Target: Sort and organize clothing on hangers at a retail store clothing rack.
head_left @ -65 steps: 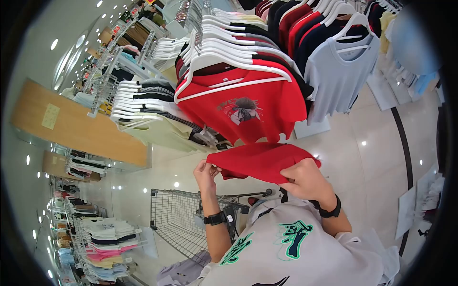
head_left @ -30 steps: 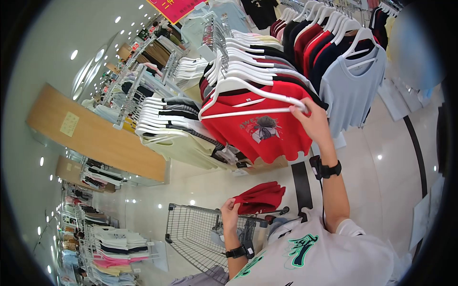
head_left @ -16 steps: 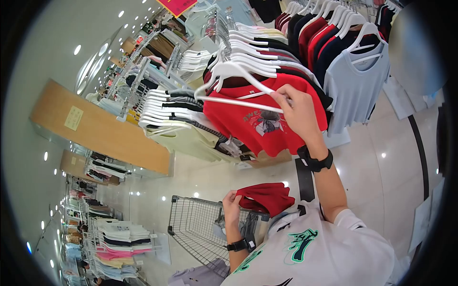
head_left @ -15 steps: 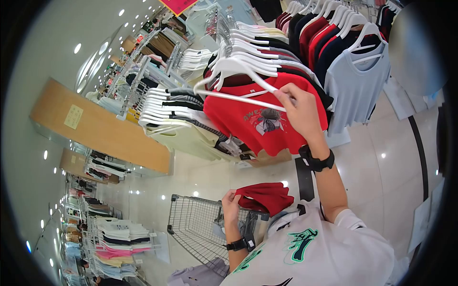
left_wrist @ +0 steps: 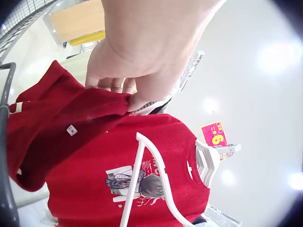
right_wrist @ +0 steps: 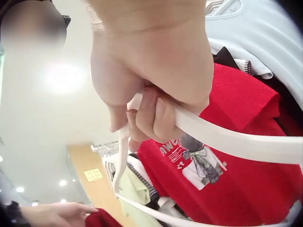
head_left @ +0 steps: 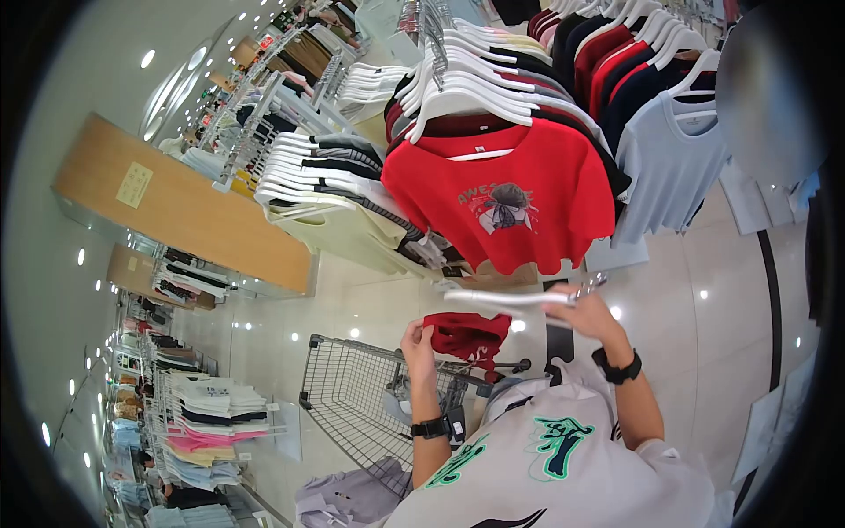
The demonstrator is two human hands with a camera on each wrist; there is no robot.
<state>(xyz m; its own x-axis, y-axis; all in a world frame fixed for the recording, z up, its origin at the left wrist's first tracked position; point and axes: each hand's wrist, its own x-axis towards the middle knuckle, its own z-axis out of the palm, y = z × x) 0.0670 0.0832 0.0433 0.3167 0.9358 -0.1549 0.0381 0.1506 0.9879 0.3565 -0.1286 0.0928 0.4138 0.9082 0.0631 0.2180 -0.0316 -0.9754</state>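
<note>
My left hand (head_left: 419, 355) pinches a dark red sweater (head_left: 471, 337) by its edge, and the garment hangs bunched above the cart. A small white neck label (left_wrist: 71, 130) shows inside it in the left wrist view. My right hand (head_left: 585, 315) grips a bare white hanger (head_left: 506, 299) in front of my body, level with the sweater. In the right wrist view the fingers (right_wrist: 158, 116) curl round the hanger near its neck. Behind it hangs a red printed sweater (head_left: 563, 194), at the front of the rack.
A wire shopping cart (head_left: 352, 396) stands at my left, with a grey-lilac garment (head_left: 352, 495) by it. Racks of hung clothes surround me, including a light blue top (head_left: 669, 167) at right. A wooden panel (head_left: 202, 220) runs along the left.
My right hand let go of the dark red sweater, took the bare hanger off the rack's front and drew it down toward me. My left hand kept holding the sweater.
</note>
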